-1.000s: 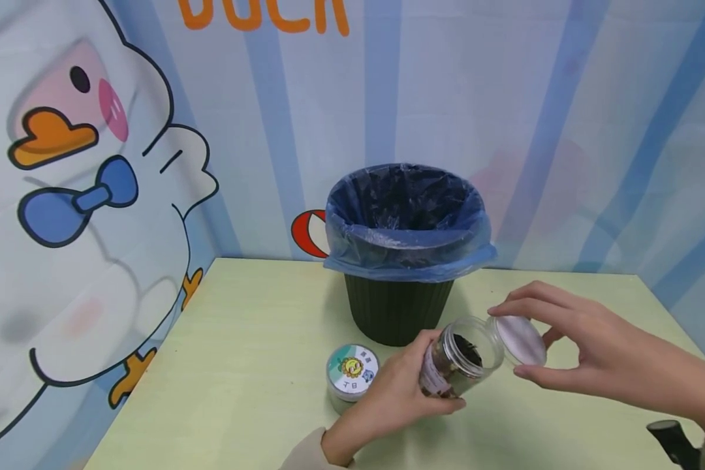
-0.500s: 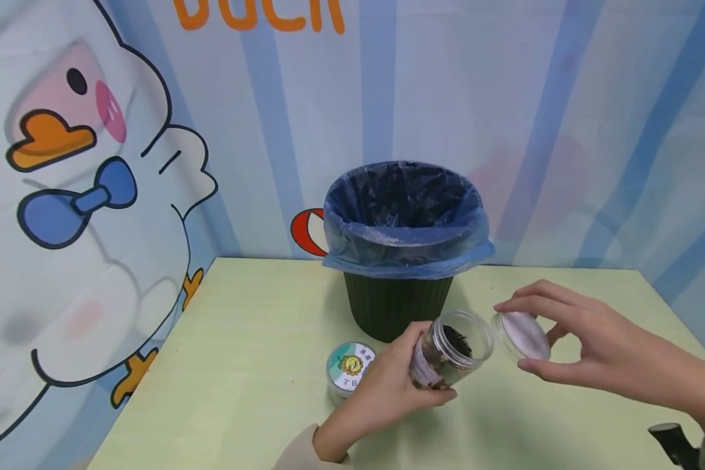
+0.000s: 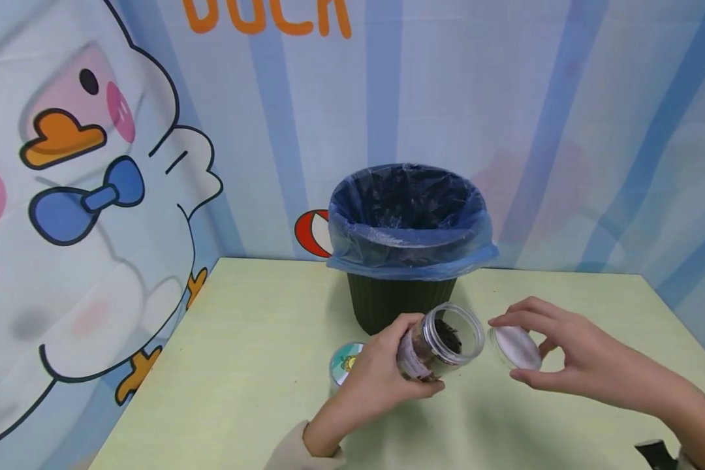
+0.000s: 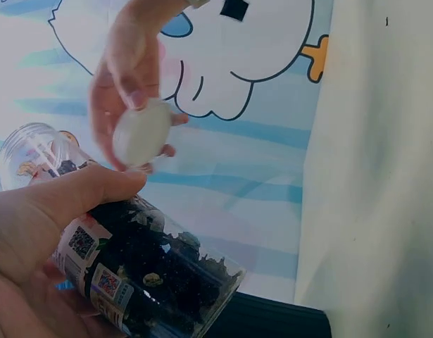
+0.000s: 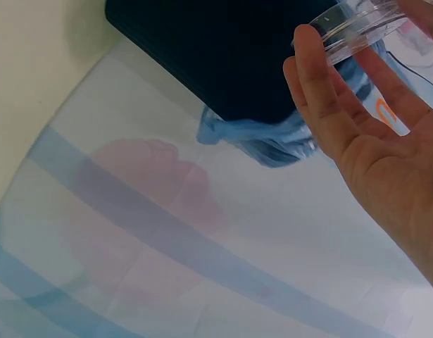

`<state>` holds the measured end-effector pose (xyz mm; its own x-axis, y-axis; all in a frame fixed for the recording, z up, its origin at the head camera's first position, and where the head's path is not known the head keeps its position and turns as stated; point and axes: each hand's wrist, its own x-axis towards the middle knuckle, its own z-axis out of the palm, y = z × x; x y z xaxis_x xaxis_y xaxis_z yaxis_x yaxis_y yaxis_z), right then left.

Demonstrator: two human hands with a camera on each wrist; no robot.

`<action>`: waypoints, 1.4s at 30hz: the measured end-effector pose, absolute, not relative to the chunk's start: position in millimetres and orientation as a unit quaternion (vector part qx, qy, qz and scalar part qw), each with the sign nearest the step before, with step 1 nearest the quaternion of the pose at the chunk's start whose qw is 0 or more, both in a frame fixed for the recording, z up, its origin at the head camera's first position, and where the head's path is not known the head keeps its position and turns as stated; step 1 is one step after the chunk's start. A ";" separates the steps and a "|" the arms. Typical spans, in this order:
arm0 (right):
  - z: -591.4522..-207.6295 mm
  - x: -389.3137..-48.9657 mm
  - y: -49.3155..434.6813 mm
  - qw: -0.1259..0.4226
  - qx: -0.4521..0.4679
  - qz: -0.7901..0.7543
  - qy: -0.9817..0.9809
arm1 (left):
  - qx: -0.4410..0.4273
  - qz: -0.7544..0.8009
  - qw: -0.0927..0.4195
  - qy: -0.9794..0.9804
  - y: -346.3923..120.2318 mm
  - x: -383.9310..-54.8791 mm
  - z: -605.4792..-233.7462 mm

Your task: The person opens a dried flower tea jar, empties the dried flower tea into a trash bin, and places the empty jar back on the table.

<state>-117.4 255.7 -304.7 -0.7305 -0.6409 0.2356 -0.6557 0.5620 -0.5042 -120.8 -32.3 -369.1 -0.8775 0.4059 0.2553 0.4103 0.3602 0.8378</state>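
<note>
My left hand [image 3: 376, 375] grips a clear jar [image 3: 417, 359] round its body and tilts it, mouth up to the right. Dark, dried, leafy-looking bits fill much of it; in the left wrist view, labels with square codes [image 4: 82, 241] show on its side. The mouth is uncovered. To its right, my right hand [image 3: 581, 343] pinches a round clear lid [image 3: 518, 348] with a white inner face by its edge, a small gap away from the jar. The right wrist view catches the rim of this lid [image 5: 357, 32] between thumb and fingers.
Behind the jar stands a dark ribbed bin [image 3: 402, 300] lined with a blue plastic bag [image 3: 408, 251]. A tub with a printed lid [image 3: 342, 362] is partly hidden by my left hand. A black object [image 3: 655, 454] pokes in at the lower right of the pale table [image 3: 241, 339].
My left hand has drawn the jar leftward, widening the gap between its mouth and the lid, and now covers more of the tub. My right hand keeps its pinch on the lid.
</note>
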 end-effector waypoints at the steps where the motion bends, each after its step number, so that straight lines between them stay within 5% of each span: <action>1: -308.7 -117.9 256.3 0.007 0.368 0.291 -0.883 | -0.246 -0.509 0.002 -0.825 -32.9 -121.4 -368.7; 42: -431.1 -129.7 252.4 -0.049 0.330 0.226 -0.915 | -0.214 -0.571 0.057 -0.791 -81.9 -135.2 -359.2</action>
